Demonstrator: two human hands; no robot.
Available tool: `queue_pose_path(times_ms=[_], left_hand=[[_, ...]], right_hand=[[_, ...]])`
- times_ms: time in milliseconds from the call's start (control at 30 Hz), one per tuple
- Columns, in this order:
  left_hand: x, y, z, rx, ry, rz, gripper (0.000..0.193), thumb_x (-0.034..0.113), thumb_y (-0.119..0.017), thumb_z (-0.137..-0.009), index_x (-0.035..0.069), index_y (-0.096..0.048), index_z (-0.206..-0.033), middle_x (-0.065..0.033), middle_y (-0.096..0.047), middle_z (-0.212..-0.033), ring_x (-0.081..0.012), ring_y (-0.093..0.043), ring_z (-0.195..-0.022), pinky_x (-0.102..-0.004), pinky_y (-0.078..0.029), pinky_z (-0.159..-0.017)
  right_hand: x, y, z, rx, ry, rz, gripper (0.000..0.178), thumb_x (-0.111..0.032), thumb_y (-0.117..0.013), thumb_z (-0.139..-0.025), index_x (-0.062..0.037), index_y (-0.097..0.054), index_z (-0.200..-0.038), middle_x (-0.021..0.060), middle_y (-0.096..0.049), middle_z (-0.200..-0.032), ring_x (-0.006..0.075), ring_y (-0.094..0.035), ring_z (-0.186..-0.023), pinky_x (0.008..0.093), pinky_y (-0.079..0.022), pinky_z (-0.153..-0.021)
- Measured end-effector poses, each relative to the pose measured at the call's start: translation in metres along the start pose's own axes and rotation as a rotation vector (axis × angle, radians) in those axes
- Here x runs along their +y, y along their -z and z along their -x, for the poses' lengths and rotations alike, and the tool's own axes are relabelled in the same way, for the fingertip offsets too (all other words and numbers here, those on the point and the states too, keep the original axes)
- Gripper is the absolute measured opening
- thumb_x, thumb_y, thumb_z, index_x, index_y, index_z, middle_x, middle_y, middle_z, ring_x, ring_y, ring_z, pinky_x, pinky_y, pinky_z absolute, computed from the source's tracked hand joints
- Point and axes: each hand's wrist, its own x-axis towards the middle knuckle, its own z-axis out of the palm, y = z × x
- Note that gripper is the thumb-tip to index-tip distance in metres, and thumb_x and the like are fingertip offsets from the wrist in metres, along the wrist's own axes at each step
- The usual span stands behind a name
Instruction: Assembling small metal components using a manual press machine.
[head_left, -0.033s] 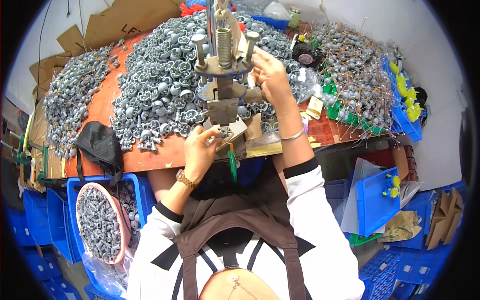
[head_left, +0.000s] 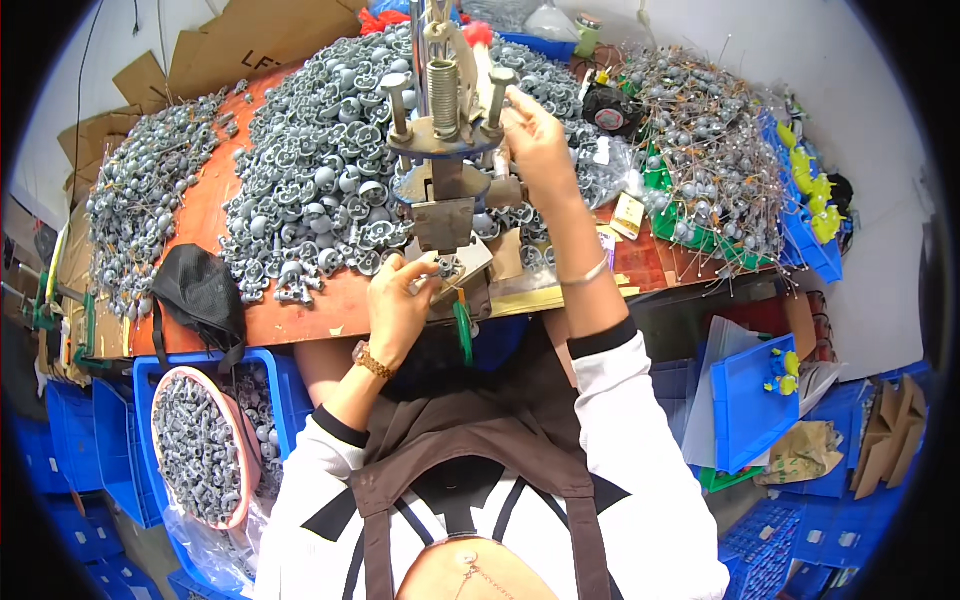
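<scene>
A hand press (head_left: 440, 215) with a spring, upright bolts and a metal ram stands at the table's front edge. My left hand (head_left: 397, 305) is at its base, thumb and fingertips pinched on a small grey plastic part (head_left: 447, 268) under the ram. The part is largely hidden by fingers and metal. My right hand (head_left: 538, 145) is raised beside the press's upper right, fingers curled behind a bolt; what they grip is hidden. A red knob (head_left: 478, 34) shows above the spring. Behind the press lies a big heap of grey plastic parts (head_left: 315, 150).
Wired grey parts (head_left: 705, 140) are heaped at the right, more (head_left: 150, 190) at the far left. A black bag (head_left: 200, 295) hangs over the front edge, above a pink basin (head_left: 247, 455) of grey parts in a blue crate (head_left: 290, 390). A blue tray (head_left: 745, 410) stands right.
The red knob stands higher in the picture and shows more fully. My right hand and the top of the press have shifted slightly. My left hand stays in place.
</scene>
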Motion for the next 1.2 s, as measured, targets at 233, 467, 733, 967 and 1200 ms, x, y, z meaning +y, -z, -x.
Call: queue_pose_path(times_ms=[233,467,733,967,1200], left_hand=[[0.005,0.010,0.004,-0.025,-0.042,-0.077,0.016,0.013,-0.073,-0.074,0.008,-0.069,-0.088,-0.0105,-0.054,-0.076,-0.0302,-0.058,-0.071,-0.0391,-0.045,-0.062],[0.005,0.037,0.029,-0.177,-0.152,-0.057,0.015,0.011,-0.063,-0.084,-0.001,-0.067,-0.077,-0.0107,-0.055,-0.052,-0.0235,-0.052,-0.046,-0.0300,-0.040,-0.047],[0.009,0.092,0.101,-0.669,0.455,0.645,0.021,0.013,-0.059,-0.091,-0.002,-0.072,-0.087,0.0001,-0.060,-0.059,-0.0035,-0.047,-0.051,-0.0190,-0.033,-0.047],[-0.066,0.041,0.131,-0.226,0.515,0.304,0.020,0.014,-0.060,-0.090,-0.003,-0.069,-0.090,-0.0073,-0.064,-0.065,-0.0147,-0.057,-0.055,-0.0271,-0.044,-0.053],[-0.045,0.023,0.097,-0.171,0.059,0.140,0.019,0.007,-0.066,-0.082,0.000,-0.066,-0.100,-0.0169,-0.066,-0.092,-0.0311,-0.064,-0.083,-0.0350,-0.050,-0.073]], right_hand=[[-0.020,-0.019,0.135,-0.119,0.685,0.612,0.019,-0.009,-0.079,-0.071,-0.0096,-0.061,-0.077,0.0074,-0.063,-0.085,0.0255,-0.064,-0.081,0.0389,-0.048,-0.086],[0.018,0.094,0.030,0.151,0.119,0.358,0.028,-0.009,-0.073,-0.073,-0.0049,-0.065,-0.100,0.0096,-0.066,-0.094,0.0239,-0.066,-0.083,0.0344,-0.051,-0.076],[0.054,0.253,-0.025,0.540,-0.342,1.790,0.026,-0.022,-0.053,-0.084,0.0004,-0.066,-0.083,0.0227,-0.066,-0.087,0.0399,-0.065,-0.084,0.0494,-0.052,-0.072],[0.045,0.231,-0.028,0.418,-0.254,1.818,0.021,-0.020,-0.054,-0.084,-0.0030,-0.066,-0.087,0.0210,-0.067,-0.089,0.0381,-0.065,-0.086,0.0482,-0.052,-0.073],[0.040,0.289,-0.046,0.401,-0.396,1.685,0.024,-0.023,-0.055,-0.085,-0.0050,-0.071,-0.090,0.0190,-0.068,-0.091,0.0290,-0.067,-0.077,0.0422,-0.051,-0.067]])
